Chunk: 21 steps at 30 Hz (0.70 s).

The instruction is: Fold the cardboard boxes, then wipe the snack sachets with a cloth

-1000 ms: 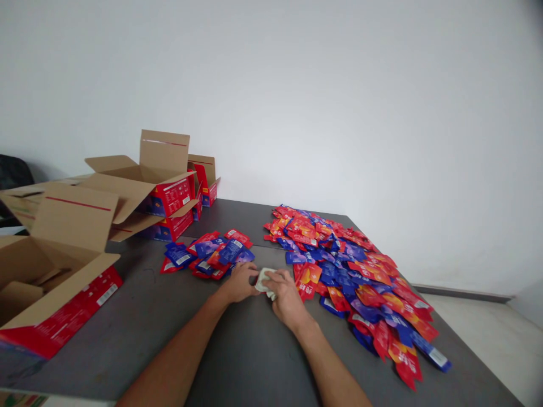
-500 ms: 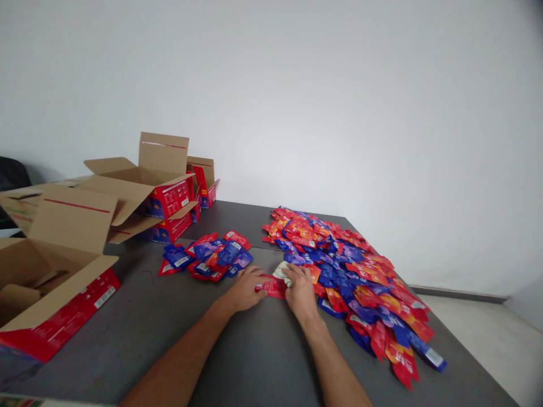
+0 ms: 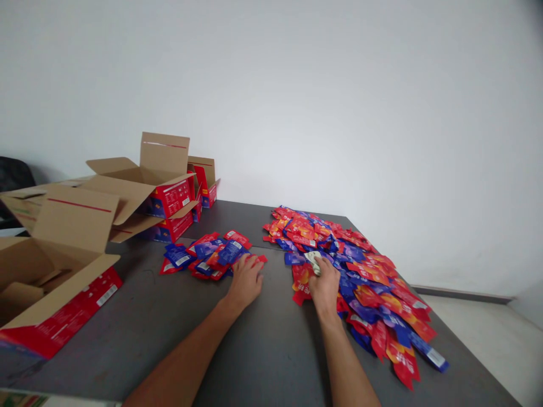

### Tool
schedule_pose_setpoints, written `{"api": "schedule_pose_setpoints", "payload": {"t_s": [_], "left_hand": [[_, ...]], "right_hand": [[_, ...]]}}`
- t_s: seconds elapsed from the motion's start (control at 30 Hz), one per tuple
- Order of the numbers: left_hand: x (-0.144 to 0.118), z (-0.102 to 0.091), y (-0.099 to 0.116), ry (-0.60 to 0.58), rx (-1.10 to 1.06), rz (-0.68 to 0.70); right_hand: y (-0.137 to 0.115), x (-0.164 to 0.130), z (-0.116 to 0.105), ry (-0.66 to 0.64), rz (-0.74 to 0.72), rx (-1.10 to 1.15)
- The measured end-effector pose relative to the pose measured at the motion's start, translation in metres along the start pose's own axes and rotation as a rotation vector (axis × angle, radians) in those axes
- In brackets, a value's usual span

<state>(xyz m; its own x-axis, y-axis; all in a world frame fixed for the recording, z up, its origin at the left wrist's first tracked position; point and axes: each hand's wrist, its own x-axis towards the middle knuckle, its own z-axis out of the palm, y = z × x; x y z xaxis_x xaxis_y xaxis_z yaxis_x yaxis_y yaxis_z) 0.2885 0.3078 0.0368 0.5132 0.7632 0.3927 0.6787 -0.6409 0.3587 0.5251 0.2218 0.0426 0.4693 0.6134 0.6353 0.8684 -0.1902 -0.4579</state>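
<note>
My left hand (image 3: 246,278) lies flat on a red packet (image 3: 255,259) at the right edge of the small pile of red and blue packets (image 3: 206,255) on the grey table (image 3: 178,328). My right hand (image 3: 324,282) rests on the near left edge of the large pile of packets (image 3: 356,271), holding a crumpled white cloth (image 3: 313,260) in its fingers. Red packets lie under and beside that hand.
Open cardboard boxes with red and blue printed sides stand at the left: a near one (image 3: 51,271), a larger one (image 3: 139,186) behind it and a small one (image 3: 205,181) at the back. A white wall runs behind the table. Floor shows at the right.
My left hand slid a red packet left to the small pile. My right hand moved right with the white cloth onto the edge of the large pile.
</note>
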Motion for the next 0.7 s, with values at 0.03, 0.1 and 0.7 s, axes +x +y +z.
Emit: {"api": "schedule_pose_setpoints", "payload": {"t_s": [0.03,0.1,0.7], "left_hand": [[-0.001,0.002,0.007,-0.039,-0.05,0.068],[-0.004,0.006,0.02,-0.106,-0.131,0.165],[-0.014,0.006,0.033,-0.192,-0.221,0.198]], "right_hand": [[0.001,-0.001,0.001,-0.023,0.004,-0.011],[0.001,-0.002,0.004,-0.078,-0.001,-0.009],[-0.039,-0.016,0.013,-0.315,0.21,0.521]]}}
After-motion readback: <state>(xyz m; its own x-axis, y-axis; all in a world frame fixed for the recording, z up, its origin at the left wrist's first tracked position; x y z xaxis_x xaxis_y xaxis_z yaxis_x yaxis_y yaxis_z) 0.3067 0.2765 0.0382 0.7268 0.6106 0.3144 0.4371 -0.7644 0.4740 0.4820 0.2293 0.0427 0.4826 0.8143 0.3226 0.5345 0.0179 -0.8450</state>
